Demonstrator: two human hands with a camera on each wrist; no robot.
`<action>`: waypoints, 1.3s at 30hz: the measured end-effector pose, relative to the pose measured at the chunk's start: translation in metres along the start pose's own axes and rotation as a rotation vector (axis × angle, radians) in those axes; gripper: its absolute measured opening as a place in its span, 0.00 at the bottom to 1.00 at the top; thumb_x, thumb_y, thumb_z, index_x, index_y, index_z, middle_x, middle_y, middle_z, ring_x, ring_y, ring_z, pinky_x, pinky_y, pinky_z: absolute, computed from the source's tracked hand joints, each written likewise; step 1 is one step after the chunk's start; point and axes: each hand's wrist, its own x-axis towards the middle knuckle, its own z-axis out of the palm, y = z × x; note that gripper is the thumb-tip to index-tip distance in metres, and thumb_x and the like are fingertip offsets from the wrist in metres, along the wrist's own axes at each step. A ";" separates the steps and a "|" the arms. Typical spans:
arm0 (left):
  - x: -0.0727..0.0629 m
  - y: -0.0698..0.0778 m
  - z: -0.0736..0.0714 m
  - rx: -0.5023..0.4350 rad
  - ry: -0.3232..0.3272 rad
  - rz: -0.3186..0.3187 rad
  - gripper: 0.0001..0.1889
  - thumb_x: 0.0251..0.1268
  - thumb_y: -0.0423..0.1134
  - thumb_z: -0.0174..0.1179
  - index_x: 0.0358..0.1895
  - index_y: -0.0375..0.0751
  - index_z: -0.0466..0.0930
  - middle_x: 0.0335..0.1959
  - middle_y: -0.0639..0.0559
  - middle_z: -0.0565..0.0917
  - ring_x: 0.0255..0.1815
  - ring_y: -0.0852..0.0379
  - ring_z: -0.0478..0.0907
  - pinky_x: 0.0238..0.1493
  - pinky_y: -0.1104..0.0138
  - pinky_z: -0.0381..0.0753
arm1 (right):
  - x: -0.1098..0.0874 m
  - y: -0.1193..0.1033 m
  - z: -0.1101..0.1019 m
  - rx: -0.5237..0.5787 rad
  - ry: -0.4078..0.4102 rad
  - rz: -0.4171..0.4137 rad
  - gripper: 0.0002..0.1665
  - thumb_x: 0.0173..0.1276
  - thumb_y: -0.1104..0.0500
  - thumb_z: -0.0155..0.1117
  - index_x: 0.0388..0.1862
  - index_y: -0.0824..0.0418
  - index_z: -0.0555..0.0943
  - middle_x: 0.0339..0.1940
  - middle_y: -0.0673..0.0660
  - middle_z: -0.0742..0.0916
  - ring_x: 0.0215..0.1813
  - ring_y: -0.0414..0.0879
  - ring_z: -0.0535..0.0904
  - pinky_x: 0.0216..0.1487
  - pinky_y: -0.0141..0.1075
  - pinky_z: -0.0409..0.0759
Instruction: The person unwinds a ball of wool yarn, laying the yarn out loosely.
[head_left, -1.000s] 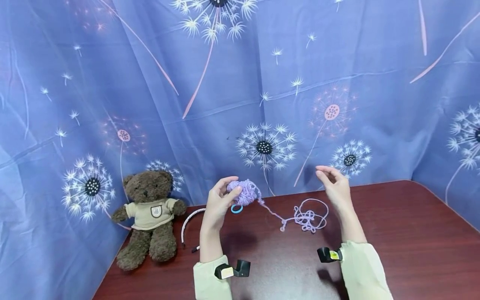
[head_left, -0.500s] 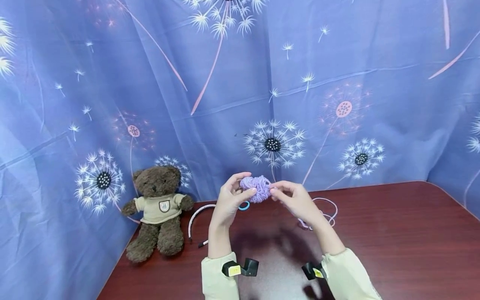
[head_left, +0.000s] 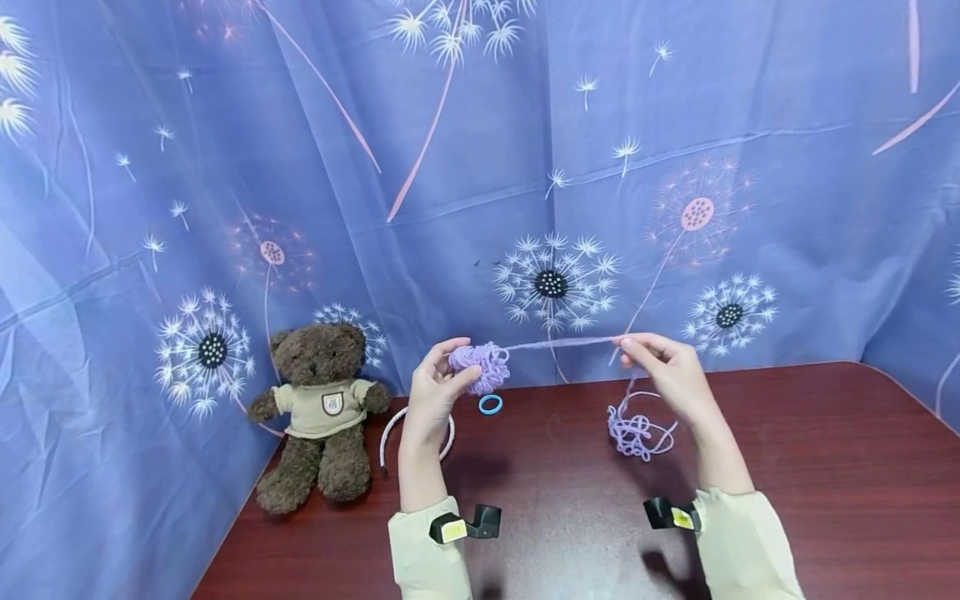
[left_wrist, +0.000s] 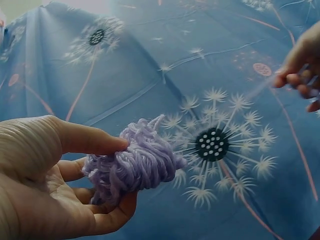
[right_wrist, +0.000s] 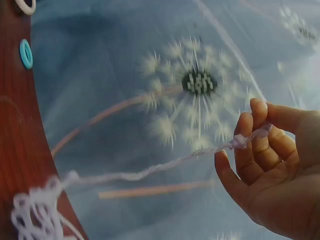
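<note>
Above the table, my left hand (head_left: pixel 435 392) grips a bundle of purple yarn (left_wrist: pixel 145 162) between thumb and fingers. Its loops bulge out past the fingertips in the left wrist view. From the bundle a strand (head_left: pixel 562 342) runs nearly straight across to my right hand (head_left: pixel 671 371), which pinches it between thumb and fingertips. Below that pinch the yarn hangs down to a loose tangle of the same purple yarn (head_left: pixel 632 435) on the table. In the right wrist view this hanging yarn (right_wrist: pixel 150 171) looks twisted, with a small clump at the fingers.
A brown teddy bear (head_left: pixel 315 421) in a beige shirt sits at the table's left. Beside it lies a white headband (head_left: pixel 385 437), partly hidden by my left arm. A light blue ring (head_left: pixel 491 405) lies on the brown table (head_left: pixel 555 500). A blue dandelion-print curtain (head_left: pixel 465 167) hangs behind.
My right hand came to the bundle, pinched yarn there and moved right, drawing a strand out straight. The left hand kept its hold on the bundle. The head view shifted slightly.
</note>
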 end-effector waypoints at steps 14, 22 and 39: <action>0.001 0.001 -0.014 0.006 0.044 -0.023 0.22 0.56 0.20 0.60 0.55 0.37 0.77 0.34 0.63 0.80 0.32 0.66 0.73 0.34 0.74 0.77 | 0.000 0.035 -0.052 0.446 0.268 0.049 0.11 0.69 0.62 0.63 0.32 0.47 0.88 0.20 0.41 0.87 0.26 0.30 0.82 0.33 0.19 0.79; -0.001 0.002 -0.019 0.010 0.047 -0.032 0.21 0.57 0.20 0.60 0.54 0.39 0.78 0.38 0.64 0.81 0.33 0.66 0.74 0.34 0.75 0.77 | -0.001 0.043 -0.062 0.496 0.352 0.083 0.14 0.69 0.64 0.61 0.30 0.48 0.87 0.20 0.41 0.87 0.25 0.30 0.81 0.33 0.18 0.78; -0.003 0.000 0.011 0.007 -0.078 0.020 0.24 0.54 0.20 0.60 0.57 0.26 0.72 0.34 0.60 0.81 0.31 0.66 0.77 0.33 0.75 0.78 | 0.004 0.029 -0.027 0.031 0.190 -0.001 0.12 0.68 0.60 0.64 0.49 0.53 0.84 0.32 0.24 0.82 0.38 0.19 0.76 0.43 0.14 0.72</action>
